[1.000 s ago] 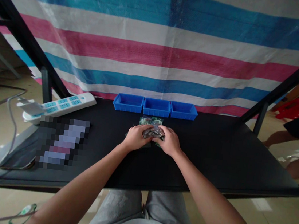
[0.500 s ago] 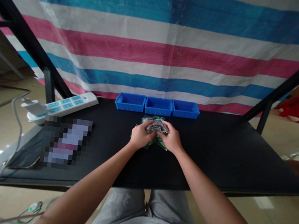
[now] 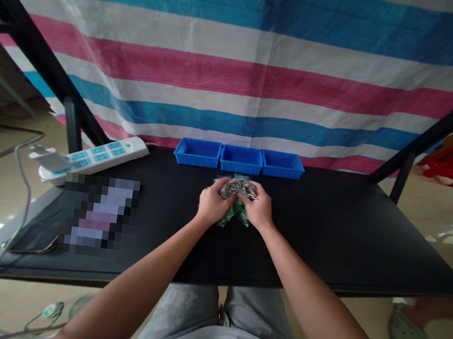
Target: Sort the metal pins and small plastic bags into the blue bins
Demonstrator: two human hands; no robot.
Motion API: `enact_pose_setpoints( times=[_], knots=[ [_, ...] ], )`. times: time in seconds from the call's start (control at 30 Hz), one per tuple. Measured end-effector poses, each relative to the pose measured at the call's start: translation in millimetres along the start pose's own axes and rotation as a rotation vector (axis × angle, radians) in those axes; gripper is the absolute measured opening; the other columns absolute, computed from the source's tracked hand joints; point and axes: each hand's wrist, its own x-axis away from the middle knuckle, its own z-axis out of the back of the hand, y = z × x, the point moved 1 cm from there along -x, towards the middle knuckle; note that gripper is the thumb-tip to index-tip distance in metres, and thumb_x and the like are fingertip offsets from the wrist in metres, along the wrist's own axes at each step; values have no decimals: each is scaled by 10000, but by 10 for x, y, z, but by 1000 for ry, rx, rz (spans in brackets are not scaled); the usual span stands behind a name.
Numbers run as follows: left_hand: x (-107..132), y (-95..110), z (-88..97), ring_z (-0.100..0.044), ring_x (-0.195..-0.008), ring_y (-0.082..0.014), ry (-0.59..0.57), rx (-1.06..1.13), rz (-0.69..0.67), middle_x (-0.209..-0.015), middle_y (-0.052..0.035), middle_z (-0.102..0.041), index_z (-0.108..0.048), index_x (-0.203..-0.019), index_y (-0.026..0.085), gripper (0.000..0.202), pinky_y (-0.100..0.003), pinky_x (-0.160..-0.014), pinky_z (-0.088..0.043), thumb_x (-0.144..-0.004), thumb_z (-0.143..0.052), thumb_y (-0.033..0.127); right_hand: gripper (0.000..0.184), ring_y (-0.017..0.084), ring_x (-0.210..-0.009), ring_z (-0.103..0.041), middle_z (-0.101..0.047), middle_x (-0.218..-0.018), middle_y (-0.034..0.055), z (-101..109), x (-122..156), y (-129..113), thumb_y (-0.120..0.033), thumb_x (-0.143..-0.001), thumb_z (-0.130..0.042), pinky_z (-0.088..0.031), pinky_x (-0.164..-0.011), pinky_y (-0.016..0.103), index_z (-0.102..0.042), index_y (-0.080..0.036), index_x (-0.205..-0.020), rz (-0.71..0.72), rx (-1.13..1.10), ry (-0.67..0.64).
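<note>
Between my hands is a clear plastic bag [image 3: 239, 187] with small silvery metal parts inside; their exact kind is too small to tell. My left hand [image 3: 213, 201] is closed on its left side and my right hand [image 3: 261, 204] on its right side, thumbs toward the middle. Beneath the bag, green plastic packets [image 3: 236, 213] lie on the black table, partly covered by my hands and the bag.
Three blue bins [image 3: 241, 160] stand in a row at the table's back edge. On the left are a white power strip [image 3: 98, 158] with a plugged-in adapter and a blurred-out flat object [image 3: 106, 212]. A person's foot in a clog [image 3: 408, 333] shows at lower right.
The bag has been lifted and shifted slightly between my hands, and more of the green packets shows under it. A person's foot has come into view at lower right.
</note>
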Motion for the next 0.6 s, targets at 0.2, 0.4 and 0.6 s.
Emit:
enact_pose_setpoints(
  times=[0.2,0.4,0.6],
  knots=[
    [13,34,7,-683,-877,-188,42,88,-7,-1007,-41,-724,-612,-1130,198,401,-291,-819,-537,-755,-638,336,367,240,-903,-686,-735,-978,58,0,7,-34,-349,-702,-698,-530,-839,367,-612,-219,-1034,-13,-37,29],
    [5,23,1,-653,-975,-213,121,29,-1,-1083,-70,-679,-628,-1091,181,374,-324,-902,-518,-756,-642,346,358,245,-861,-681,-731,-932,82,-25,5,-87,-361,-701,-695,-523,-825,359,-630,-180,-1003,-30,-53,107],
    [3,34,-5,-656,-925,-211,200,30,27,-1020,-76,-672,-685,-953,181,295,-315,-860,-521,-739,-673,384,393,241,-874,-674,-732,-930,75,-74,-1,-73,-417,-674,-712,-516,-830,365,-635,-188,-984,-51,-91,189]
  ],
)
